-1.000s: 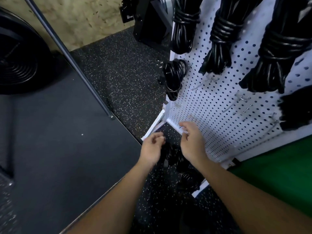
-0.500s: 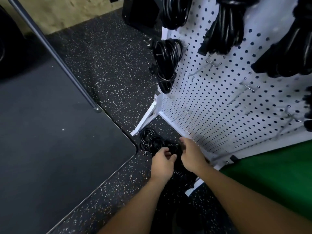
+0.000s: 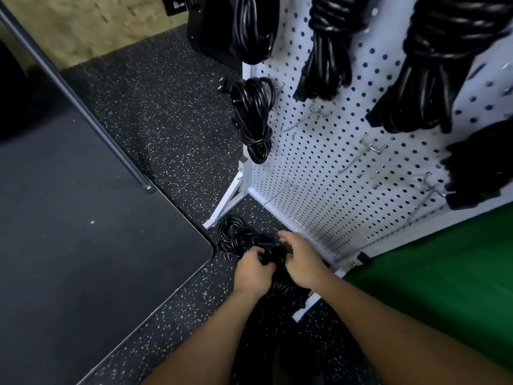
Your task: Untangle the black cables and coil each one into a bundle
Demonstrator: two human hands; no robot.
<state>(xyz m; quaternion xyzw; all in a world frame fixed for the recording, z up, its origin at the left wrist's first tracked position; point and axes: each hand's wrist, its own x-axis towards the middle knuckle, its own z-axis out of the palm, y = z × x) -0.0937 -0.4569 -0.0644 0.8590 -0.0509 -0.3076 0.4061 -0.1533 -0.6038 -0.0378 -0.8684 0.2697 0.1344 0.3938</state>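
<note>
Left hand [image 3: 254, 269], right hand [image 3: 301, 261] both gripping cables [image 3: 238, 237] on floor; lift your tangle clear, find one plug end first.

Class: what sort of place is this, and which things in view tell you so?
Probably a workshop or equipment store: a white pegboard with hooks, coiled cable bundles hanging on it, and speckled rubber flooring.
</note>
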